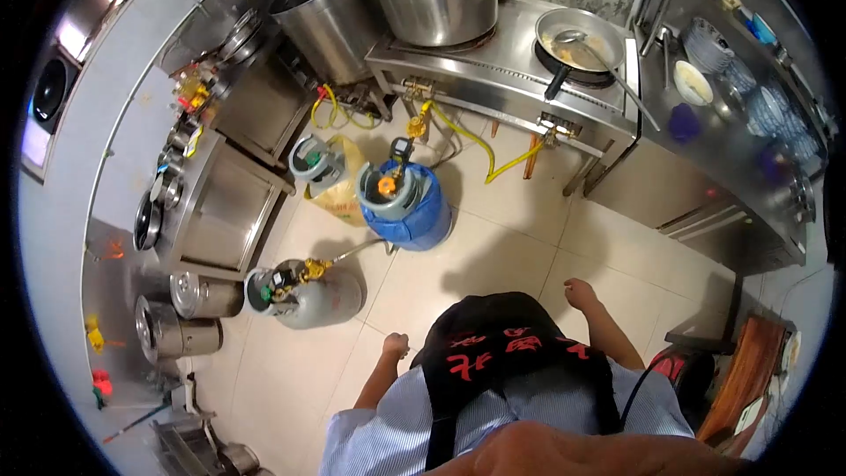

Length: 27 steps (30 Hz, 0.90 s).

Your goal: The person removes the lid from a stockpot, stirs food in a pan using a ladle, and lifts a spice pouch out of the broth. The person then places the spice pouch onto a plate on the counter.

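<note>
My left hand point(397, 345) hangs low beside my black apron point(498, 335) with red lettering, its fingers curled in and nothing visible in them. On the other side, my right hand point(579, 293) is held out over the tiled floor, also loosely closed, and no object shows in it. Neither hand touches anything. Nearest my left hand stands a grey gas cylinder point(326, 298) with a brass regulator. Farther ahead is a second gas cylinder in a blue wrap point(414, 220). In front, a frying pan point(577, 44) with a ladle point(599, 57) in it sits on the stove.
A large lidded pot point(441, 4) with a green cloth stands on the steel stove point(511, 70). Yellow gas hoses point(480, 145) hang below it. Steel cabinets point(225, 203) and pots line the left. At right, a counter holds stacked bowls point(705, 44); a wooden board point(740, 379) leans nearby.
</note>
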{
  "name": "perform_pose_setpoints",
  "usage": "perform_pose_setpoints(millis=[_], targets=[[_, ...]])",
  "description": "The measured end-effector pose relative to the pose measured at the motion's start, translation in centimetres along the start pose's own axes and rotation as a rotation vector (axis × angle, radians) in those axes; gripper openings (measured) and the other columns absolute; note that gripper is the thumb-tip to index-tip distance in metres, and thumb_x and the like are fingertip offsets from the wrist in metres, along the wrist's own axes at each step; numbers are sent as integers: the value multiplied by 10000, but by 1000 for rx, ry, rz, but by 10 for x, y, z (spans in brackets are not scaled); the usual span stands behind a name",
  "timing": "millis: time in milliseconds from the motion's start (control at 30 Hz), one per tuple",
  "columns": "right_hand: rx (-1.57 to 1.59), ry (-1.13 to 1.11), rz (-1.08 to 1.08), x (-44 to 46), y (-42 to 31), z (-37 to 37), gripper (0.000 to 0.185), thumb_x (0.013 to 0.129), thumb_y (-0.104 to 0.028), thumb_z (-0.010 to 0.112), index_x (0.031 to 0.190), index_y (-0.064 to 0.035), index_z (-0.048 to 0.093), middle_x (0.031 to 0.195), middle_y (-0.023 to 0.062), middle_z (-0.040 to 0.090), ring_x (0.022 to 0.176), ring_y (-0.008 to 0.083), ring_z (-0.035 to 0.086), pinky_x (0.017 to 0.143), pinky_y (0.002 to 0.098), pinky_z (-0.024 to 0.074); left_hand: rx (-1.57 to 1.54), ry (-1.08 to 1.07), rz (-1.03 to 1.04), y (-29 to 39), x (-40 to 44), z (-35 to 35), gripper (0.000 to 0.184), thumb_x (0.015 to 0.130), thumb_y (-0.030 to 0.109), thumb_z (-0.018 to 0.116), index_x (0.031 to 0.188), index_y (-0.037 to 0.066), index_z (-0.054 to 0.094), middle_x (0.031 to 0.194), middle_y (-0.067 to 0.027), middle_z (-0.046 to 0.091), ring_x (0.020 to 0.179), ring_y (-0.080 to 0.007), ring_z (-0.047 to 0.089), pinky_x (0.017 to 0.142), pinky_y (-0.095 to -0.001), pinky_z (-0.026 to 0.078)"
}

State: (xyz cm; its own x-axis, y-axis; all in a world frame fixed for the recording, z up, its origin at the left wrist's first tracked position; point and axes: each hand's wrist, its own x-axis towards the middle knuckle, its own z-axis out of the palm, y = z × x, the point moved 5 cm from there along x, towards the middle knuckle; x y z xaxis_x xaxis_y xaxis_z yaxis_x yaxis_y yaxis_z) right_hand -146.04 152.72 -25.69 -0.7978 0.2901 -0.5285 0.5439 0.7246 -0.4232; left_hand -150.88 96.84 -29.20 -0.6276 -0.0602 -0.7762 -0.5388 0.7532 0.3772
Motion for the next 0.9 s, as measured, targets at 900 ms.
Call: perform_pose_setpoints(millis=[900], targets=[[-220, -235, -198, 156, -57, 19, 186, 830, -144, 552, 971, -46, 622, 877, 149, 643, 783, 242, 623, 684, 328, 507, -154, 569, -154, -72, 31, -187, 267, 771, 217, 587, 950, 19, 612, 948, -231, 617, 918, -372, 586, 830, -418, 471]])
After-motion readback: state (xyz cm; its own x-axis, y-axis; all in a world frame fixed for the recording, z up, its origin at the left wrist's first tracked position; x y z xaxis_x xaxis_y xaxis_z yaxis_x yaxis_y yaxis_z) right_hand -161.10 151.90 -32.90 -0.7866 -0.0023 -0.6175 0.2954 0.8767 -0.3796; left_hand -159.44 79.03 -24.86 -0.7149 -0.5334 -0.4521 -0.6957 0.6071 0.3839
